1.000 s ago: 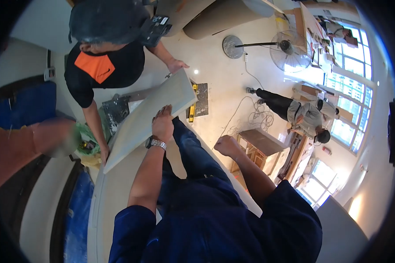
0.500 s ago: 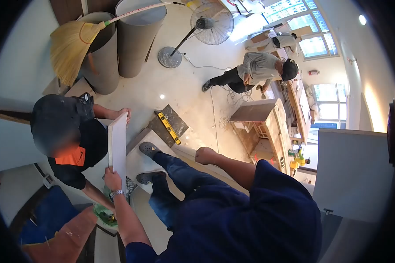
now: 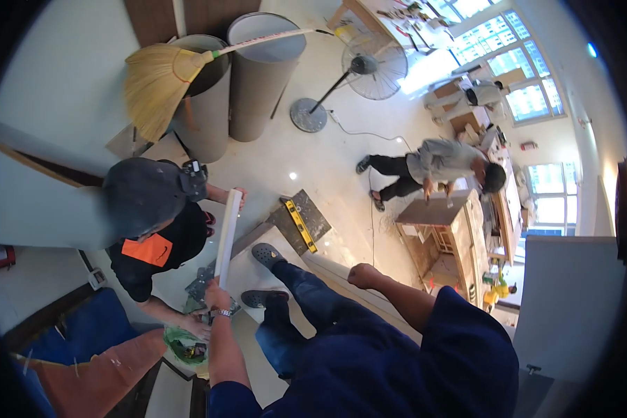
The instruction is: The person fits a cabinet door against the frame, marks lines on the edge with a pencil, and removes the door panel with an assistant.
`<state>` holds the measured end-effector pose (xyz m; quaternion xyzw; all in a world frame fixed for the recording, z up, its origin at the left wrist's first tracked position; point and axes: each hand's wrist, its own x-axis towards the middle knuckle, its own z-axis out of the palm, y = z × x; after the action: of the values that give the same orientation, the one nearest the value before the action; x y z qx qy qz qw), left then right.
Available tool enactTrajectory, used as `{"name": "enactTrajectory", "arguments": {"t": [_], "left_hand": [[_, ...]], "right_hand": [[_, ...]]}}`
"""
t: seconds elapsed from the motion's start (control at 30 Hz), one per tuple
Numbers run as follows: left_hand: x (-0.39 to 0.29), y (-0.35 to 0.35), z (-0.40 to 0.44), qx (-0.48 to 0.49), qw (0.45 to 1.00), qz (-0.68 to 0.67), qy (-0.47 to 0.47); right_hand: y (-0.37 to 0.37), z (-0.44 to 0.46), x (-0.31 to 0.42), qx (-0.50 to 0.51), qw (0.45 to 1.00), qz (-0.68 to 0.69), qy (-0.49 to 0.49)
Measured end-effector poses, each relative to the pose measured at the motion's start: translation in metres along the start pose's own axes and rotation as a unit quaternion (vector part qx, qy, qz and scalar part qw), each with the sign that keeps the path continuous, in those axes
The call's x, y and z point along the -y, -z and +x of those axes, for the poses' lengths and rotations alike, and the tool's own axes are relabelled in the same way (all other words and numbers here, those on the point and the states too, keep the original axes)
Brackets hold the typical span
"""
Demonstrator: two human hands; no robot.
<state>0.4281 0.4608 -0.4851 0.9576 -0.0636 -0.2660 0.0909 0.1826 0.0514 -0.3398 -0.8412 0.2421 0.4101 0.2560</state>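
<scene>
A long white board [image 3: 226, 233] stands nearly edge-on between me and a co-worker in a dark cap. My left hand [image 3: 218, 298], with a metal watch at the wrist, is closed around its near end. The co-worker's one hand [image 3: 240, 198] is at the board's far end. Their other hand [image 3: 196, 326] reaches down beside a green plastic bag [image 3: 184, 345] with small items in it. My right hand [image 3: 364, 276] is a closed fist held out in front of me, with nothing visible in it.
My feet in grey clogs [image 3: 266, 256] stand on a pale raised surface. Near them, a yellow spirit level [image 3: 301, 226] lies on a dark panel [image 3: 320, 217]. A straw broom [image 3: 161, 83] leans over tall bins [image 3: 261, 76]; a fan [image 3: 362, 66], cable, wooden cabinet [image 3: 446, 240] and other people stand beyond.
The view has shifted, moving the scene rightward and down. The board has turned more edge-on, still in my left hand. A person by the cabinet has changed stance.
</scene>
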Motion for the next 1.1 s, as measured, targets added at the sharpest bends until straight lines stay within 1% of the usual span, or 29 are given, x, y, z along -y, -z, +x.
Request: {"name": "enactTrajectory", "arguments": {"t": [0.03,0.1,0.2,0.3,0.4,0.43,0.5,0.57,0.7,0.83,0.93,1.0,1.03,1.07,1.1], "left_hand": [[-0.002,0.001,0.004,0.019,1.000,-0.007,0.024],[-0.008,0.002,0.015,0.057,0.996,-0.022,0.072],[-0.021,0.035,0.014,0.021,0.990,-0.132,0.049],[-0.011,0.029,0.026,0.014,0.997,-0.075,0.001],[-0.018,0.017,0.033,0.033,0.999,0.021,0.015],[-0.022,0.013,0.035,0.023,0.999,0.016,0.018],[-0.033,0.008,0.040,0.004,1.000,0.005,0.023],[-0.046,0.028,0.042,0.015,1.000,-0.005,0.016],[-0.080,0.036,0.067,0.003,1.000,-0.011,-0.010],[-0.125,0.029,0.087,-0.048,0.995,0.033,-0.082],[-0.148,0.028,0.066,-0.175,0.959,0.048,-0.217],[-0.157,0.026,0.038,-0.130,0.961,0.063,-0.234],[-0.162,0.027,0.028,-0.109,0.961,0.071,-0.243],[-0.163,0.027,0.015,-0.090,0.964,0.054,-0.244],[-0.161,0.026,-0.005,-0.068,0.967,0.038,-0.243]], "right_hand": [[0.002,0.002,-0.001,-0.006,1.000,0.011,0.002],[0.007,0.003,-0.003,-0.002,0.999,0.024,-0.026],[0.013,0.000,0.001,0.002,0.998,0.047,-0.047],[0.016,0.000,0.005,0.012,0.998,0.038,-0.040],[0.009,-0.002,0.002,-0.022,0.998,0.046,-0.021],[0.010,-0.002,0.002,0.012,0.997,0.059,-0.044],[0.012,-0.004,0.002,0.014,0.997,0.064,-0.039],[0.008,-0.008,-0.003,0.002,0.996,0.083,-0.030],[0.009,-0.013,-0.006,-0.007,0.995,0.084,-0.061],[0.012,-0.007,-0.013,-0.019,0.997,0.058,-0.042],[0.003,-0.004,-0.017,-0.034,0.997,0.060,-0.029],[-0.004,-0.003,-0.018,-0.027,0.997,0.058,-0.036],[-0.003,-0.001,-0.017,-0.027,0.997,0.069,-0.016],[-0.004,0.000,-0.016,-0.027,0.996,0.080,0.004],[-0.013,0.016,-0.025,-0.015,0.999,0.049,0.002]]}}
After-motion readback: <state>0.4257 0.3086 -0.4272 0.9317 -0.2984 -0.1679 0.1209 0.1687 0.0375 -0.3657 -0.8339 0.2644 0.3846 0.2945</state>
